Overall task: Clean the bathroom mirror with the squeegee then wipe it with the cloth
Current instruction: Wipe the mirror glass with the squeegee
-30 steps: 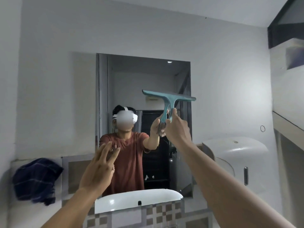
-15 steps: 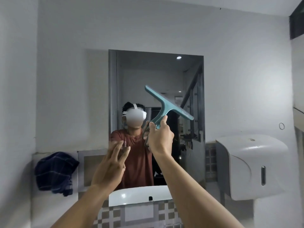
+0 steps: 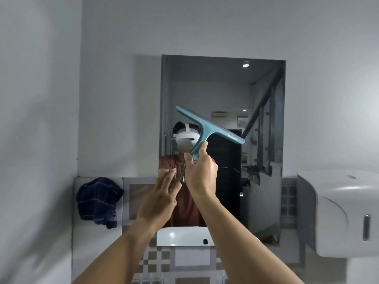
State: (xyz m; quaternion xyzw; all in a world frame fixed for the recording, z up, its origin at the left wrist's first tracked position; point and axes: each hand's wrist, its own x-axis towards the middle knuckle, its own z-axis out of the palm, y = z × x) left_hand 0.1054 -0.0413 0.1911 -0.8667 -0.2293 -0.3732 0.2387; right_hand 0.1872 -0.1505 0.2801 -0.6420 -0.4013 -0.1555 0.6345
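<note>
Nearest, the left hand [image 3: 159, 199] hovers with fingers spread, grasping nothing, just below the tool. The right hand [image 3: 202, 173] is clenched around the handle of the squeegee [image 3: 207, 128], a teal T-shaped piece of hard plastic, its blade tilted down to the right in front of the mirror [image 3: 223, 83]. It looks light and rigid, best gripped low on the stem for even pressure against smooth, fragile glass. Farther left, the cloth [image 3: 98, 201], dark, checked and soft, hangs crumpled against the tiled wall
</note>
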